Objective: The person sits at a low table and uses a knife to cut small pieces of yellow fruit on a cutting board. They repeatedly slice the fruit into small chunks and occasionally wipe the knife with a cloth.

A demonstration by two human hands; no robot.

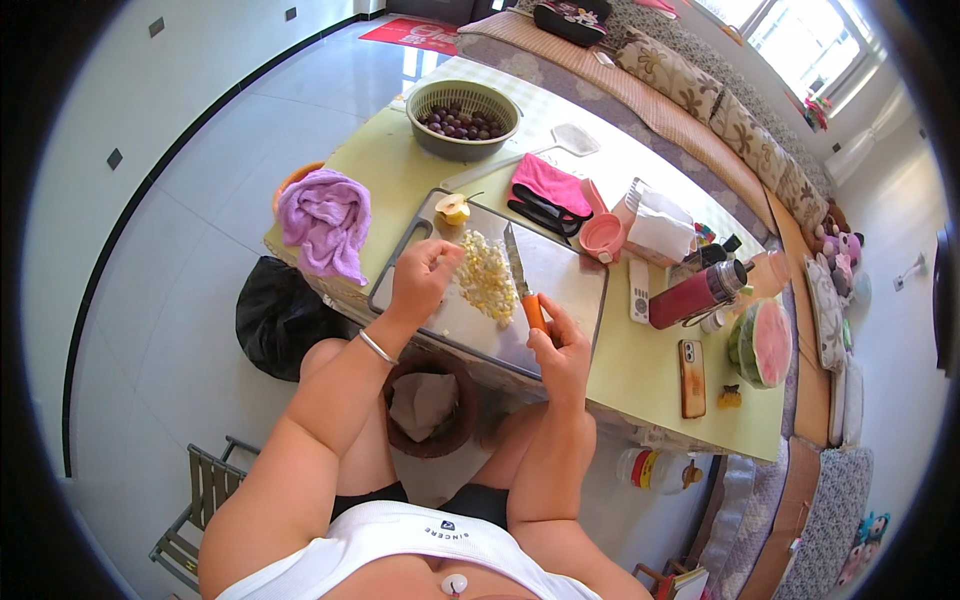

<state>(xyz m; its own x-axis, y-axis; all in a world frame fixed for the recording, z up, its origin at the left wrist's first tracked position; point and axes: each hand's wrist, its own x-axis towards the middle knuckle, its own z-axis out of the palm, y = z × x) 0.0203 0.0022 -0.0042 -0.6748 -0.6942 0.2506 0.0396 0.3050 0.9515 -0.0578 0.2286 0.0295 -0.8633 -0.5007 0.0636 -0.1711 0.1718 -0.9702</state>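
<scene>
On a metal cutting board (565,285) with a dark rim lies a heap of small diced, pale yellow fruit (487,280). A cut half of a pear (453,209), its stem still on, rests at the board's far left. My right hand (562,345) grips the orange handle of a kitchen knife (516,262); its blade points away from me along the right side of the heap. My left hand (422,278) is at the heap's left edge, fingers curled together. Whatever those fingers may hold is hidden.
Behind the board stand a basket of dark round fruit (462,125), a fly swatter (575,139) and a pink cloth (550,187). To the right are a remote (639,291), a flask (697,294), a phone (692,378) and cut watermelon (760,343). A bin (460,432) sits below.
</scene>
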